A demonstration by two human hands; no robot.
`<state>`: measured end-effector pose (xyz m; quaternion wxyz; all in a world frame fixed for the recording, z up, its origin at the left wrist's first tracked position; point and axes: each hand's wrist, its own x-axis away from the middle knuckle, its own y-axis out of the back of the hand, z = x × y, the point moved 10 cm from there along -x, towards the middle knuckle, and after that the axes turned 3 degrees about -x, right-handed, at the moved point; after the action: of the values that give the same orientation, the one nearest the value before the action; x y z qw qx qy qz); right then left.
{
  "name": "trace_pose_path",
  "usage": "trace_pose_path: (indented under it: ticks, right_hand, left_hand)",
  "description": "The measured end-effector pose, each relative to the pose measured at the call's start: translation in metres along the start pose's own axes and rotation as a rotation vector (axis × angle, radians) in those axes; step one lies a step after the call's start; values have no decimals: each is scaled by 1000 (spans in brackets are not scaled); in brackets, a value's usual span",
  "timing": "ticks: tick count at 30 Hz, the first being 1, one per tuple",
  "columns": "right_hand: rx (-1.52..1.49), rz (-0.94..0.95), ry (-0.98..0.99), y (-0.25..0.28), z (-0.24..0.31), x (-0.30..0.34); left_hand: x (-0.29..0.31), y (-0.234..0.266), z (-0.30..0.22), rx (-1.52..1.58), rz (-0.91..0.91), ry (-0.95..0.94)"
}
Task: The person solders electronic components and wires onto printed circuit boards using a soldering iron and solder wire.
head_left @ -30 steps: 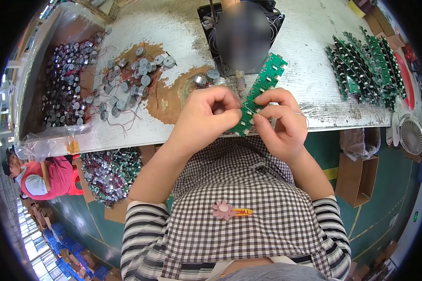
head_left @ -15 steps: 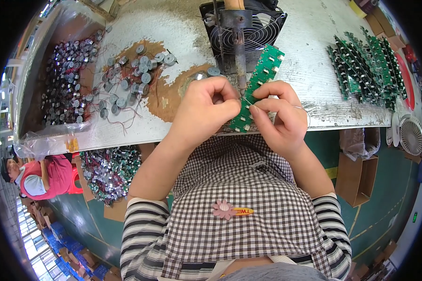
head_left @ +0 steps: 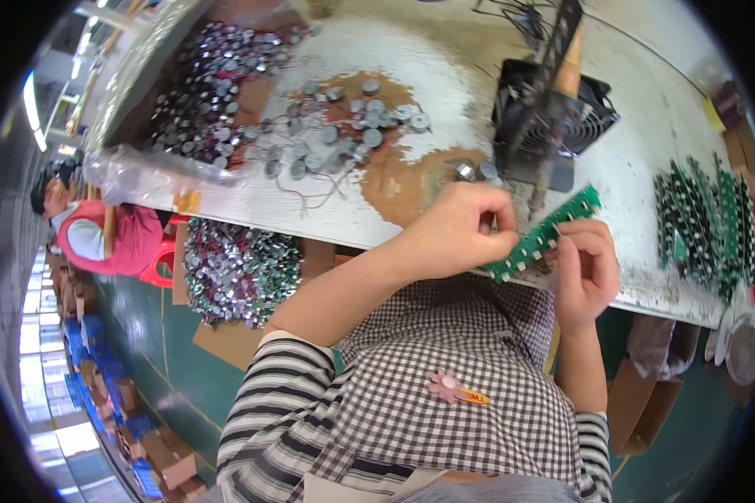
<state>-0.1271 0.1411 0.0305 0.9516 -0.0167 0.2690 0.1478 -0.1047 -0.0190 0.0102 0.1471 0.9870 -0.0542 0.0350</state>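
Observation:
A long green circuit board (head_left: 580, 206) with white connectors lies slanted at the table's front edge. My right hand (head_left: 589, 272) is closed, its thumb and fingertips pinching the board's right side. Over the board's left side, my left hand (head_left: 470, 233) makes a pinch; whatever its fingertips hold is too small to make out. Just beyond the board, a soldering iron (head_left: 540, 191) with a wooden handle points down toward it. Small round silver motors (head_left: 465, 170) sit beyond my left hand.
A black fan (head_left: 596, 117) stands behind the iron. More wired motors (head_left: 372, 137) lie left, beside a plastic-lined box (head_left: 113, 101) of them. Stacked green boards (head_left: 705, 226) are at right. Below the table are a filled carton (head_left: 243, 272) and a person in a pink vest (head_left: 130, 239).
The view has swung, so the table and hands appear farther right and tilted. My left hand has drawn slightly away from the right. The board still lies under the iron.

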Motion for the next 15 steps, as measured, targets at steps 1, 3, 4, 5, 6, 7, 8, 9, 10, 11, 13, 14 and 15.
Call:
trace_pose_path:
  ticks: [1, 3, 4, 5, 6, 7, 8, 9, 10, 11, 13, 14, 15]
  right_hand:
    - [-70, -22, -55, 1, -7, 1]
    - [-92, -34, -38, 2, -9, 3]
    - [-111, -26, -53, 1, -10, 4]
    - [-115, -30, -50, 2, -12, 5]
    - [-114, -32, -65, 1, -15, 6]
    - [-111, -37, -82, 0, -18, 5]
    - [-115, -37, -79, -1, -19, 4]
    - [-124, -34, -86, -1, -19, 3]
    - [-131, -32, -94, -2, -19, 3]
    - [-128, -34, -95, -2, -19, 3]
    - [-124, -20, -79, -5, -18, 2]
    - [-122, -18, -78, -5, -18, 2]
    - [-118, -15, -78, -5, -17, 2]
  left_hand:
    - [5, 25, -11, -93, -154, -98]
    - [28, 89, -47, -356, -585, -475]
    - [46, 121, -54, -508, -805, -517]
    - [59, 154, -38, -364, -926, -403]
    - [80, 174, -36, -233, -1066, -455]
    - [99, 191, -31, -95, -1199, -505]
    - [112, 202, -26, -102, -1252, -534]
    - [123, 211, -17, -109, -1305, -561]
    - [119, 216, -7, -231, -1278, -448]
    - [101, 211, -2, -396, -1144, -268]
    - [68, 193, 18, -393, -928, -97]
    - [60, 184, 10, -484, -900, -196]
    - [52, 177, 6, -570, -873, -295]
